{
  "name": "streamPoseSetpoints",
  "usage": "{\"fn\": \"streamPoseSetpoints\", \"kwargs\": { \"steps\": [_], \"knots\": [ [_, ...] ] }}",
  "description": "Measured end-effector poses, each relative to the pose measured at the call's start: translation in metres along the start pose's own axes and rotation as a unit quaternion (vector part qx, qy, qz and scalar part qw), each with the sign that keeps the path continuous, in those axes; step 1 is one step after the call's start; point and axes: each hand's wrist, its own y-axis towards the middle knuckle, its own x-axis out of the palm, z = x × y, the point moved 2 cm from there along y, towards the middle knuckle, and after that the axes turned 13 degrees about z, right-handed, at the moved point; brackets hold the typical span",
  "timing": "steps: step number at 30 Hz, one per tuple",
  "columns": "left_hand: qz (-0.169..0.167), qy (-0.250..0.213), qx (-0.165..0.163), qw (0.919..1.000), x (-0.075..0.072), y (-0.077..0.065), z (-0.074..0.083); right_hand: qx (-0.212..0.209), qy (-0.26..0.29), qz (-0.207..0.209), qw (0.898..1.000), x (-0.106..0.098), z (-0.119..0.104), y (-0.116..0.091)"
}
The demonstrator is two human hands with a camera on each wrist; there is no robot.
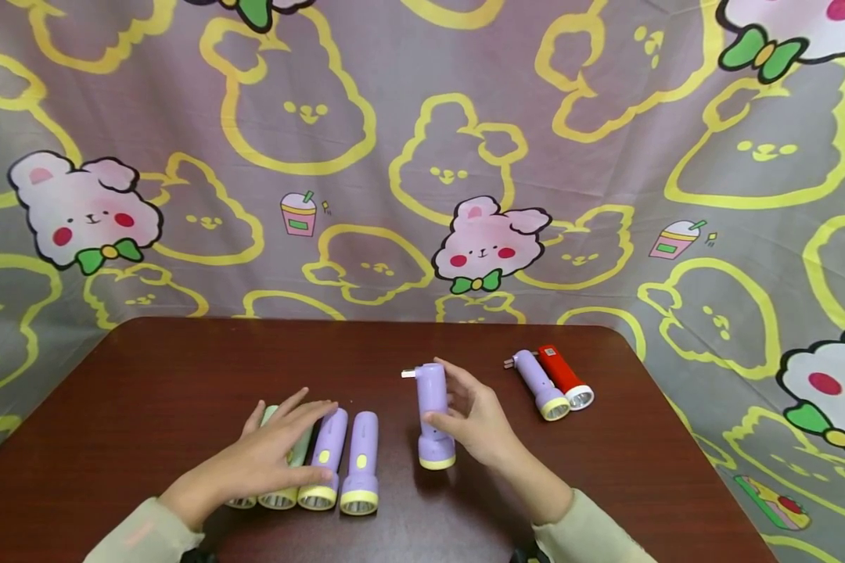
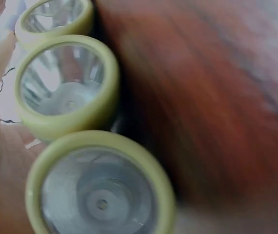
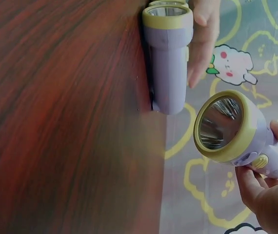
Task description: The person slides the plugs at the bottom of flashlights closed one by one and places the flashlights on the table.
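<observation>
My right hand (image 1: 482, 422) grips a purple flashlight (image 1: 433, 407) above the table, thumb on one side and fingers on the other. Its yellow-rimmed lens end points down, and a metal plug sticks out sideways near its top. In the right wrist view, a yellow switch (image 3: 260, 161) shows on its body. My left hand (image 1: 260, 453) is spread over a row of flashlights, its fingers fairly straight. Under it lie a pale green flashlight (image 1: 278, 498) and a purple flashlight (image 1: 318, 494), both partly covered. Beside them lies another purple flashlight (image 1: 362, 461), apart from the hand.
At the right of the brown table (image 1: 253, 352), a purple flashlight with its plug out (image 1: 537, 379) lies against a red flashlight (image 1: 563, 371). A patterned curtain (image 1: 394, 195) hangs behind the table's far edge.
</observation>
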Motion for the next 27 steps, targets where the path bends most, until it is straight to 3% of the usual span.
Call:
{"fn": "streamPoseSetpoints", "kwargs": {
  "steps": [9, 15, 21, 27],
  "knots": [
    [0.047, -0.008, 0.009, 0.9988, -0.004, 0.013, 0.011, 0.03, -0.018, 0.032, 0.999, 0.006, 0.0, -0.003],
    [0.08, -0.063, 0.004, 0.9948, -0.003, 0.023, 0.022, 0.035, -0.012, 0.046, 0.998, 0.009, 0.0, -0.004],
    [0.122, -0.125, -0.014, 0.9845, -0.003, 0.034, 0.033, 0.039, 0.015, 0.037, 0.998, 0.013, 0.001, -0.003],
    [0.181, -0.151, 0.015, 0.9717, 0.001, 0.045, 0.043, 0.04, 0.016, 0.026, 0.999, 0.015, 0.001, -0.005]
  ]
}}
